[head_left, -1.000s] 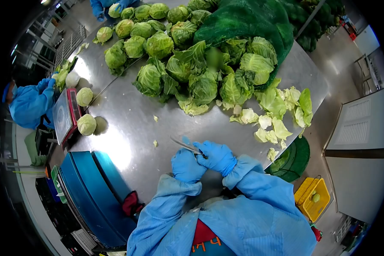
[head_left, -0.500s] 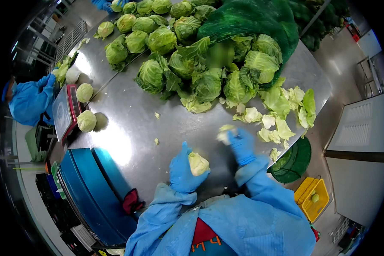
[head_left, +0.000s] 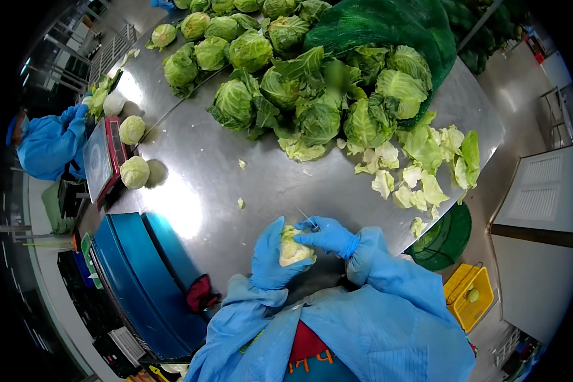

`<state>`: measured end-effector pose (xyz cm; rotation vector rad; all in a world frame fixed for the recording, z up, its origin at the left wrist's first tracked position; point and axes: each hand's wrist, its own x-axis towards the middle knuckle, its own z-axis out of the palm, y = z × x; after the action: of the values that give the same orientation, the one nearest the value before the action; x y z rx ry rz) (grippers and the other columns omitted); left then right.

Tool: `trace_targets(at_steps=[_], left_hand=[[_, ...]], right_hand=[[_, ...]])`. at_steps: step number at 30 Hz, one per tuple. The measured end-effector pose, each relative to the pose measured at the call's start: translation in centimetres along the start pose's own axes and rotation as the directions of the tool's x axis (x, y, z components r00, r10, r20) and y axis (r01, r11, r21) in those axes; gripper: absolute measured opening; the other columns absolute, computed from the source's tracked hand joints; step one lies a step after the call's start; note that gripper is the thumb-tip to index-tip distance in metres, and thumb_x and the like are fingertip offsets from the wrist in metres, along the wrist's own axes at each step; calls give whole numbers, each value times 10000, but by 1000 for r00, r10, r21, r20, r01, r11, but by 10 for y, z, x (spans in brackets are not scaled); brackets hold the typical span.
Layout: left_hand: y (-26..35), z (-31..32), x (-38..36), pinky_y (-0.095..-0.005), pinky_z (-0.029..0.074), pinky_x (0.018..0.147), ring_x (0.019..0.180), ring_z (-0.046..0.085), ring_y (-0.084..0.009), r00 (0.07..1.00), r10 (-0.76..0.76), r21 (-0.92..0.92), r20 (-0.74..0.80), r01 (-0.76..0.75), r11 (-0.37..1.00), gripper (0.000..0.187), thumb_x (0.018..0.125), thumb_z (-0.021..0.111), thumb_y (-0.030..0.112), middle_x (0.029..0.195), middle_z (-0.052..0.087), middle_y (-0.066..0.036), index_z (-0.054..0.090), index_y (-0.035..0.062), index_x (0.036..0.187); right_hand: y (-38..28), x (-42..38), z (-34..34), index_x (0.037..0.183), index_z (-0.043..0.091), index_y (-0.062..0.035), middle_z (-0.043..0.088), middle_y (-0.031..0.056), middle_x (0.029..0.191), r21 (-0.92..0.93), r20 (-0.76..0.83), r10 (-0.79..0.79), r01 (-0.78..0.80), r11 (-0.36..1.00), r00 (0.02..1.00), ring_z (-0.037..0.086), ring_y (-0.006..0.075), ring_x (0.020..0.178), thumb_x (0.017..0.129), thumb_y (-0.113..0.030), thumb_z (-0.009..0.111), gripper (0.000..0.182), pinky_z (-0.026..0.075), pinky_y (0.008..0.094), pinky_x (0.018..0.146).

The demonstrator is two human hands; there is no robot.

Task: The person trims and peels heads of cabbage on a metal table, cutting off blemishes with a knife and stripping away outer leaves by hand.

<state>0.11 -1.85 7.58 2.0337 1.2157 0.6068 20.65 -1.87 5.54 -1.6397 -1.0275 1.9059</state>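
My left hand [head_left: 270,259], in a blue glove, is wrapped round a small pale cabbage [head_left: 292,247] just above the steel table [head_left: 235,172]. Against the cabbage's right side rests my right hand [head_left: 331,237], also gloved. Its fingers are closed on a small knife [head_left: 310,221], whose thin blade points up and away to the left. Most of the knife's handle is hidden by the glove.
Whole cabbages [head_left: 251,51] and a green mesh bag [head_left: 382,38] cover the far side. Loose leaves [head_left: 420,153] lie at right. A red scale [head_left: 113,143] and blue bins [head_left: 146,280] stand left. A green basket [head_left: 449,239] sits by the right edge. A co-worker [head_left: 51,146] is at far left.
My right hand has moved left and down to the cabbage in my left hand. The pale leaf piece it held is gone from it, and a fresh leaf piece lies on the table.
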Motion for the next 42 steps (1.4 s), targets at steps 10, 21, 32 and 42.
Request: trace_targets(at_steps=[10,21,32,42], left_hand=[[10,3,5,-419,464,976,1142,575,-339,997,-72,-106,28,75,992,1073,619,882,344,1288,552,-181,316,0,1463],[-5,1,-12,-405,445,994,1159,552,-300,993,-117,-192,-13,112,975,1148,605,900,344,1276,526,-174,257,-10,1488],[-5,-7,-11,-460,392,1046,1256,442,-376,994,-92,-122,59,98,988,1229,549,922,423,1391,425,-202,247,0,1486],[9,-1,1,-437,413,1035,1257,449,-367,992,-90,20,94,88,996,1427,475,963,390,1393,388,-243,75,-27,1512]], right_hand=[[26,24,-6,1137,633,-67,678,159,913,-233,55,-376,378,896,925,659,299,819,882,-449,656,460,521,379,670],[67,32,-42,1051,628,-72,656,179,935,-333,-190,-362,287,898,913,634,377,853,891,-342,621,313,506,426,748],[4,-26,-15,1205,646,-79,607,13,890,-188,-139,-367,340,922,920,557,100,820,847,-241,759,409,484,262,744],[25,-20,27,1059,640,-47,654,105,892,-46,-255,-284,282,958,924,615,199,785,833,-332,727,374,507,323,757]])
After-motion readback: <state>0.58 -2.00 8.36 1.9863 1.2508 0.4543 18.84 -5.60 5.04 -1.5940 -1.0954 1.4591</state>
